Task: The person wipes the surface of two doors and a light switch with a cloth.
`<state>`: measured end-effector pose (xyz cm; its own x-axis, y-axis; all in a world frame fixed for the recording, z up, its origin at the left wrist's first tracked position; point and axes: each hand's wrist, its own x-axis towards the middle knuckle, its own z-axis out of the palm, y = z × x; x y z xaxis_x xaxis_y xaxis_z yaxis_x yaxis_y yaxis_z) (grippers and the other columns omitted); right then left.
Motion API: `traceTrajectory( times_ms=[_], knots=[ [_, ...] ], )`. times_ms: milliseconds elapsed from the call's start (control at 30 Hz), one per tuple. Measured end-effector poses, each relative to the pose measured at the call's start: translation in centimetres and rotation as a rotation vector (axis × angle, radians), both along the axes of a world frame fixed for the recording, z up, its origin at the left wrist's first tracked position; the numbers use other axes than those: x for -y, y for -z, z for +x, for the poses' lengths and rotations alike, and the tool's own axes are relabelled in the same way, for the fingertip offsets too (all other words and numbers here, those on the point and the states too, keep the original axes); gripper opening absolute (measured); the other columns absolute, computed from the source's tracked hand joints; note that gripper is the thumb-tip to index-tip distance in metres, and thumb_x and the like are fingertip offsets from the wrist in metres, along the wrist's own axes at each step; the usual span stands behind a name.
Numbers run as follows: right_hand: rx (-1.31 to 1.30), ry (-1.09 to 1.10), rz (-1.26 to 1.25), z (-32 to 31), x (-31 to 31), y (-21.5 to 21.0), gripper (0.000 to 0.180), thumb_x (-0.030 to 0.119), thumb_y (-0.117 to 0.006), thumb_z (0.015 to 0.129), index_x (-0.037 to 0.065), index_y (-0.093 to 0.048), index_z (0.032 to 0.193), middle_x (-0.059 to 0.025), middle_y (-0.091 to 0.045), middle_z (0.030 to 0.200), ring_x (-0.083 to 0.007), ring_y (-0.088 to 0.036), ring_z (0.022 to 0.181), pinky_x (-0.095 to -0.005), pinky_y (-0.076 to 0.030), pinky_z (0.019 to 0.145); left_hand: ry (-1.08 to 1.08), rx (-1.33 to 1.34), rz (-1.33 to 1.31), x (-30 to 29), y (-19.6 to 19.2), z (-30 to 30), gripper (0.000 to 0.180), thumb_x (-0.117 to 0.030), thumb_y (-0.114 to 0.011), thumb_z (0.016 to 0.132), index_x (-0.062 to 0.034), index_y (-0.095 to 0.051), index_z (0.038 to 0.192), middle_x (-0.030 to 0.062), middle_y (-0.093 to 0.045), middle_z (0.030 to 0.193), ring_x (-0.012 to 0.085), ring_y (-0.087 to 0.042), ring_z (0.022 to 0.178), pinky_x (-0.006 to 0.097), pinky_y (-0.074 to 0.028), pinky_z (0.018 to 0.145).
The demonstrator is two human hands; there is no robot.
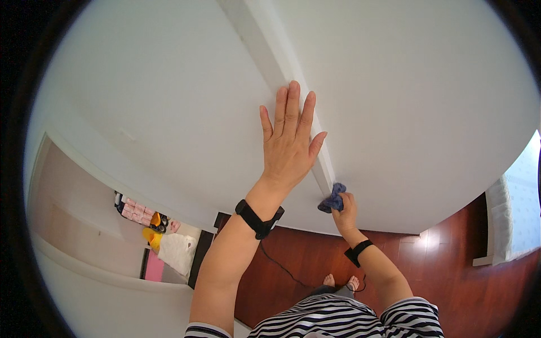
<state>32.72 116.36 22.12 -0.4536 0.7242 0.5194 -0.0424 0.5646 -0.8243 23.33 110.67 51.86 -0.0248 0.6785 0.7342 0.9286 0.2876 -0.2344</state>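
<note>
My left hand (290, 135) lies flat with fingers spread against a tall white panel (186, 96), across a raised white strip (265, 42) that runs down the middle. Lower down and to the right, my right hand (346, 216) grips a crumpled dark blue cloth (333, 199). The cloth touches the lower part of the strip, and the fingertips are partly hidden behind it. A black band is worn on each wrist.
Reddish-brown wooden floor (445, 265) lies below, with a thin dark cable (282, 267) near my bare feet. A bed with a pale blue cover (521, 208) stands at the right. Through a doorway at the left are a white cloth item (177, 252) and pink packages (137, 211).
</note>
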Motion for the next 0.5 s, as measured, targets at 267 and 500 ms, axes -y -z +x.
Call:
traceTrajectory(
  times_ms=[267,500],
  knots=[
    [0.383,0.079,-0.23,0.4,0.7,7.6,0.041,0.005,-0.07,0.068,0.003,-0.057,0.107,-0.0145,-0.055,0.104,-0.0372,-0.056,0.097,-0.0416,-0.047,0.082,-0.114,-0.164,0.019,-2.1,0.3,-2.5,0.074,-0.039,-0.061,0.087,-0.013,-0.025,0.147,0.0304,0.0,0.15,0.0498,-0.001,0.139,0.064,-0.011,0.107],
    [0.522,0.035,-0.274,2.1,-1.5,7.7,0.042,0.012,-0.069,0.068,0.003,-0.058,0.107,-0.0186,-0.057,0.099,-0.0396,-0.056,0.095,-0.0447,-0.046,0.083,-0.125,-0.177,0.02,-2.4,0.9,-2.6,0.075,-0.038,-0.062,0.086,-0.011,-0.027,0.146,0.0303,-0.005,0.15,0.0502,-0.01,0.136,0.07,-0.012,0.103]
  ],
)
